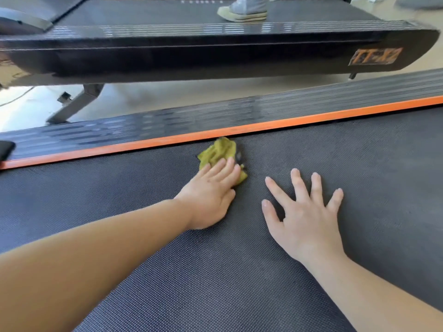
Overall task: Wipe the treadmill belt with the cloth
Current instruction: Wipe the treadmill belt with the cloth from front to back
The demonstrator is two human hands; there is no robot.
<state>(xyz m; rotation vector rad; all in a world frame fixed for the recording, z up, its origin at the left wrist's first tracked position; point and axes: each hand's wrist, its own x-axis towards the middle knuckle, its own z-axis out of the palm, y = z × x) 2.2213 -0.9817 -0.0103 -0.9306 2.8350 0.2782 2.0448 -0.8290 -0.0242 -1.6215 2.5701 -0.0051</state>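
Wiping under way: the left hand (211, 195) presses the crumpled yellow-green cloth (218, 152) onto the treadmill belt (239, 271), just beside the orange side rail (311, 119), its grip apart with fingers straight, not clamped round the fabric. The right hand (304, 216) rests flat on the belt nearby, fingers spread, holding nothing. Wiped and unwiped zones cannot be told apart; the task is judged mid-course, with the near belt probably left.

Crumpled yellow-green cloth (219, 152) is bunching softly on the dark grey treadmill belt (215, 271) — matt, rough, finely dotted weave — while the smooth orange edge strip (263, 127) and ribbed black side rail (311, 106) are gleaming.
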